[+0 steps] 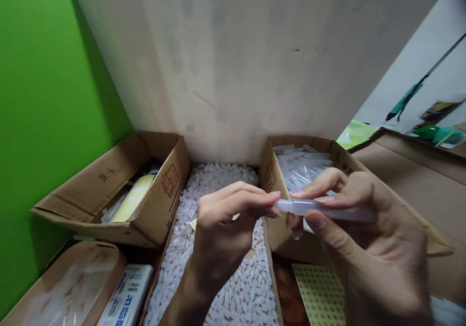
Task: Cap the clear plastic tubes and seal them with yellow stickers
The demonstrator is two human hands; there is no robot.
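Observation:
In front of me my right hand holds a slim, translucent white plastic tube between thumb and fingers, lying nearly level with its narrow end to the left. My left hand pinches that ribbed narrow end with thumb and fingertips. Whether a separate small cap or plug sits in the pinch is hidden by the fingers. Beneath the left hand spread many small translucent plastic pieces. Behind the right hand, more clear tubes fill a cardboard box.
Another cardboard box with a yellow item stands left. In front of it are a tan container and a white printed box. A yellow dotted sheet lies lower right. A pale panel rises behind, beside a green wall.

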